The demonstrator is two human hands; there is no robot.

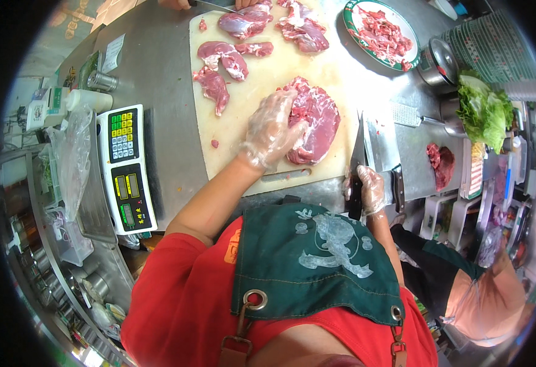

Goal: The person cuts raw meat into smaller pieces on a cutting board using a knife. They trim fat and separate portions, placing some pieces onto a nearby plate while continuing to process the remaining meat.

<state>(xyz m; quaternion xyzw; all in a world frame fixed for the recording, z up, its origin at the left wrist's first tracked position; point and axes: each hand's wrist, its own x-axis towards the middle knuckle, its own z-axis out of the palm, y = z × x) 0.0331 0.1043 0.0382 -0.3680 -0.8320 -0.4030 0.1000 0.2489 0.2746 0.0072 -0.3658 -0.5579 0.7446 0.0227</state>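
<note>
My left hand (270, 130), in a clear plastic glove, grips the left side of a large round piece of raw meat (318, 124) on a cream cutting board (258, 114). Gloved too, my right hand (371, 189) is closed around the dark handle of a knife (357, 158), whose blade points away from me, right of the board. Beside that blade lies a wide cleaver (383, 147) with a riveted handle. Smaller cuts of raw meat (224, 55) are spread over the far and left parts of the board. Sliced meat (385, 39) fills a green-rimmed plate (348, 20).
Another person's hands (176, 3) hold a knife at the far edge. A digital scale (128, 169) stands left. To the right are a grater (405, 113), lettuce (483, 110), a lidded metal pot (440, 59), stacked plates (493, 46) and a co-worker (474, 293).
</note>
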